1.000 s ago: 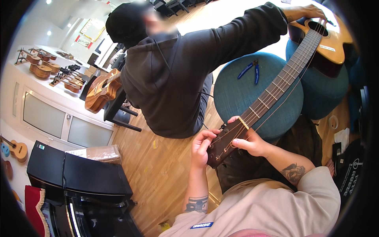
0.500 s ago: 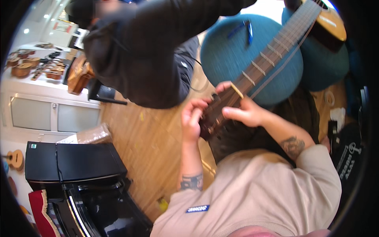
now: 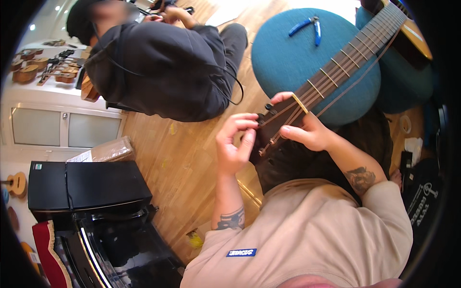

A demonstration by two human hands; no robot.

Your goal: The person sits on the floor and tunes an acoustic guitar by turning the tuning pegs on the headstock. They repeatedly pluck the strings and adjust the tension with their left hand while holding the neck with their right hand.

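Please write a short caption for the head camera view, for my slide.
Left hand and right hand work at a guitar headstock; blue pliers lie on a teal stool.

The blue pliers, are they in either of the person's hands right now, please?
No, the blue pliers lie on the round teal stool, while both hands are at the guitar headstock.

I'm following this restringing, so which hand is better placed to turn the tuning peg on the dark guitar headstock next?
Probably the left hand: its fingertips pinch at the edge of the dark guitar headstock, where the pegs sit. The right hand is wrapped under the neck by the pale nut, apparently steadying it and the loose strings.
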